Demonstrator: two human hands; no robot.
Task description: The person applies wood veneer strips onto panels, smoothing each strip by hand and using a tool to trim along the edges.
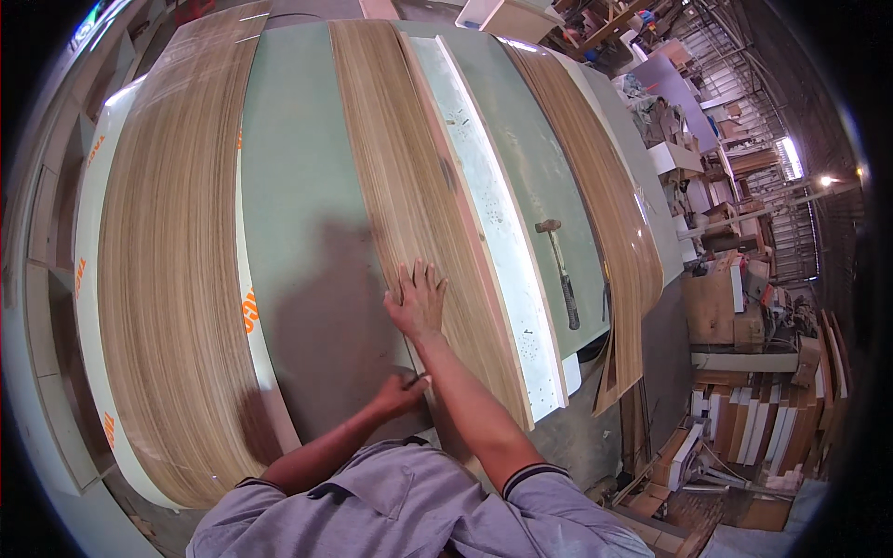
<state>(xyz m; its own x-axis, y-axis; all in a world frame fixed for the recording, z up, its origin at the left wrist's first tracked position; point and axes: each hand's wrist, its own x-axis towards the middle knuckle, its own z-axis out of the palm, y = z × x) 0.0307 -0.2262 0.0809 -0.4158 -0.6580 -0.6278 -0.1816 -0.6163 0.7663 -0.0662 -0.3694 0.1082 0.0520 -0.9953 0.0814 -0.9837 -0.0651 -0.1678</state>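
My right hand (420,302) lies flat with fingers spread on a long wood-grain sheet strip (381,139). Just below it, my left hand (398,395) is closed at the strip's left edge, around something small and dark that I cannot make out. The strip runs away from me over a large green board (293,121). To its right lies a long white panel (484,186) with wooden edges and scattered small dark bits on it. A hammer (560,279) with a dark grip rests farther right on the green surface.
A wide, glossy wood-grain sheet (177,232) curves over the board's left side. Another wood-grain sheet (586,158) overhangs the right edge. Beyond stand stacked boards (749,423) and cardboard boxes (712,307). Low shelving (42,279) lines the far left.
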